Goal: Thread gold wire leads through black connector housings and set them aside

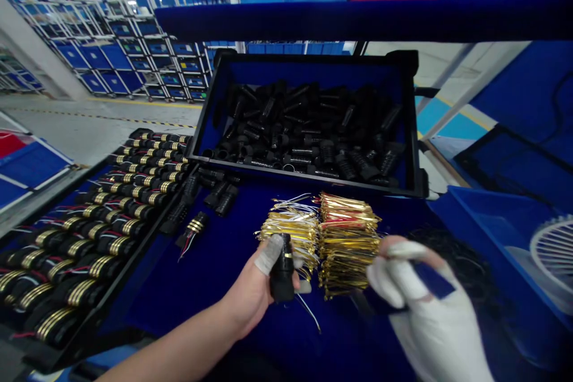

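Note:
My left hand (257,277), with a covering on its thumb, is closed around a black ribbed plastic cylinder (282,268). One gold band shows on the cylinder, and a white wire (308,311) trails below it. In a white glove with bare fingertips, my right hand (416,286) is at the right with thumb and fingers curled together. It is blurred, and whatever it may pinch is too small to make out. Between the hands lie two bundles of gold metal strips: one with white wires (290,228), the other with some red ones (349,245).
Behind stands a black-edged bin (308,176) of black cylinders. A tray (80,310) at the left holds rows of gold-banded cylinders with wires. One banded cylinder (196,225) and several plain ones (226,200) lie on the blue mat. A blue bin (492,221) and white fan (555,253) are at the right.

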Motion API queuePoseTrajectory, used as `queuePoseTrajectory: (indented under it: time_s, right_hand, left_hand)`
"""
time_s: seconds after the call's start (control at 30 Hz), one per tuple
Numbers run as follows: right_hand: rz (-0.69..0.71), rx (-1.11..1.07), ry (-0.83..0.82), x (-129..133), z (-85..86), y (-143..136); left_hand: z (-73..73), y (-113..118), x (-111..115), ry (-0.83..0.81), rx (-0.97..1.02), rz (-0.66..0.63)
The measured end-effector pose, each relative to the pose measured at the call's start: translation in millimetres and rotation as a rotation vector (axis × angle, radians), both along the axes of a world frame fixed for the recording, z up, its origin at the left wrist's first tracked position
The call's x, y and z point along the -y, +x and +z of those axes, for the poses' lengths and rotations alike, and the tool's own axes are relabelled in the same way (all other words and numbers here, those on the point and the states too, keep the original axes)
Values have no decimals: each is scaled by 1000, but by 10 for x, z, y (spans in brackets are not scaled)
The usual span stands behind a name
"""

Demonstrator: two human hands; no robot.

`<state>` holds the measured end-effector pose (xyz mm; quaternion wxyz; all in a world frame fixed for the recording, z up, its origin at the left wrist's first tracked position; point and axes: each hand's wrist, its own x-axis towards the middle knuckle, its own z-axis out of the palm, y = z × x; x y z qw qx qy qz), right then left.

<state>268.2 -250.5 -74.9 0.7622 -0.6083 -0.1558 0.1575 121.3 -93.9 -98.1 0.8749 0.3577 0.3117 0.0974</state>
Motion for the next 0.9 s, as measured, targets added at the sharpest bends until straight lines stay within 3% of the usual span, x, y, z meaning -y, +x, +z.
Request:
queuePoseTrajectory:
  time_s: [0.1,0.2,0.33,0.47,0.53,0.7,0.8,0.87,0.9]
  right_hand:
    - [191,286,-350,-33,-111,-262]
    - [287,380,-494,-95,-161,-407]
    - [330,419,-556,-152,-196,-450]
    - [299,405,-502,-151,-295,-491]
    - [283,376,-474,-136,-347,-512]
    - [150,332,-354,-57,-401,-432]
    - [-47,36,-222,31,-417,-315]
    - [-134,-49,-233,87,-428,-261]
    - [-131,9,-273,106,-428,-250]
  left_hand:
    - [-22,29,117,91,57,-48]
    - [-32,35,171,123,134,-60]
    - [31,16,177,231,155,-58]
    - [113,-21,166,559,96,-70]
    - [134,-27,168,609,100,-88]
    - [170,-13,142,300,109,-38]
    - [158,-33,84,91,62,-45]
    - [108,-55,54,-30,56,-82]
    - [71,-65,49,-76,56,-101]
